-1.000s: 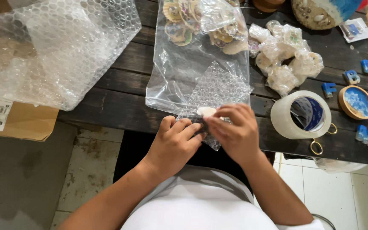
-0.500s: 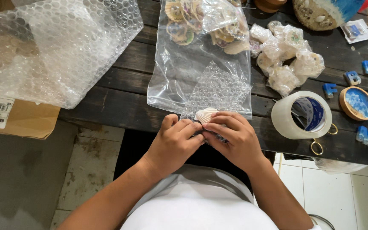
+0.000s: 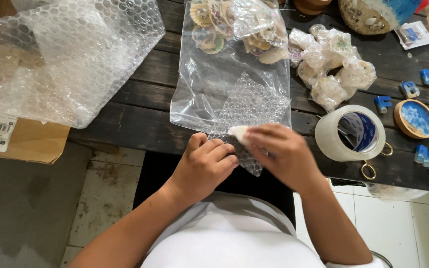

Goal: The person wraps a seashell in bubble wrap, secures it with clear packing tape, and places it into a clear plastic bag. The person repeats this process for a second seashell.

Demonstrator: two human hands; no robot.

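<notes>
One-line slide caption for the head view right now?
Both hands, left hand and right hand, fold a small bubble wrap piece around a pale shell at the dark wooden table edge.

The person wears a plain white short-sleeved top; forearms and hands are bare.

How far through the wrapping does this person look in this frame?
Done: a pile of bubble-wrapped bundles lies on the dark table. In hand: the left hand and right hand fold a small bubble-wrap piece round a pale shell. Left: painted shells sit unwrapped in the clear bag.
</notes>
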